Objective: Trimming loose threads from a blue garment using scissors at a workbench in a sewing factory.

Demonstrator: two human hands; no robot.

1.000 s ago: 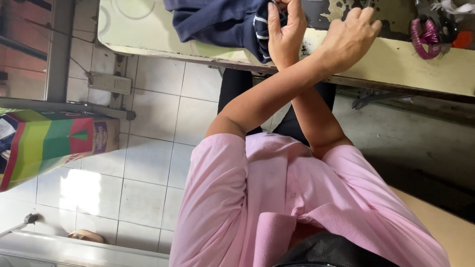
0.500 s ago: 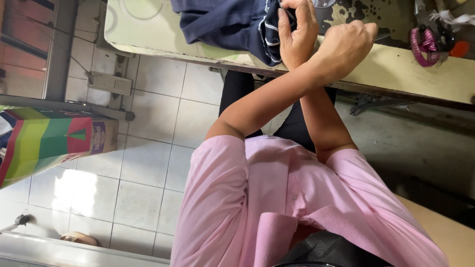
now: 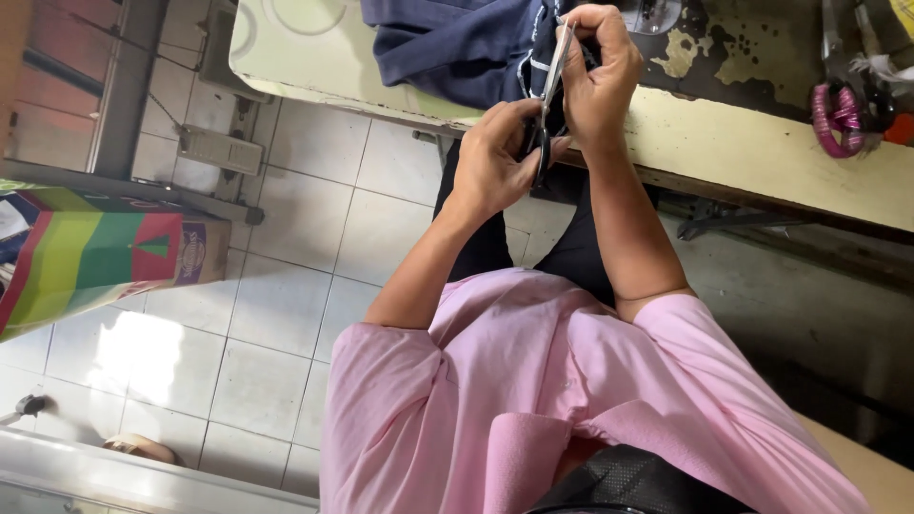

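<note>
- Scissors [image 3: 551,88], in the head view, stand nearly on end between my two hands above the near edge of the sewing table [image 3: 762,157], pale blades upward and dark handles downward.
- My left hand [image 3: 495,157] is clenched around the scissors' handles, just off the table's edge and over my dark trousers.
- My right hand [image 3: 600,71] is closed on a fold of the navy garment [image 3: 447,48], gripping it right beside the upper part of the blades; the fingers curl tight, and whether they also touch the metal I cannot tell.
- The navy garment lies bunched on the cream tabletop, a white-striped edge showing next to my right hand.
- The tabletop's paint is worn away in dark patches past my right hand; a pink and purple ring [image 3: 838,119] sits farther along on that side, well apart from my hands.
- Below the table is a pale tiled floor [image 3: 286,314], with a grey pedal [image 3: 219,150] under the table's corner and a striped bag [image 3: 86,257] of green, yellow and red off to my left.
- My pink shirt [image 3: 533,381] fills the lower frame.
</note>
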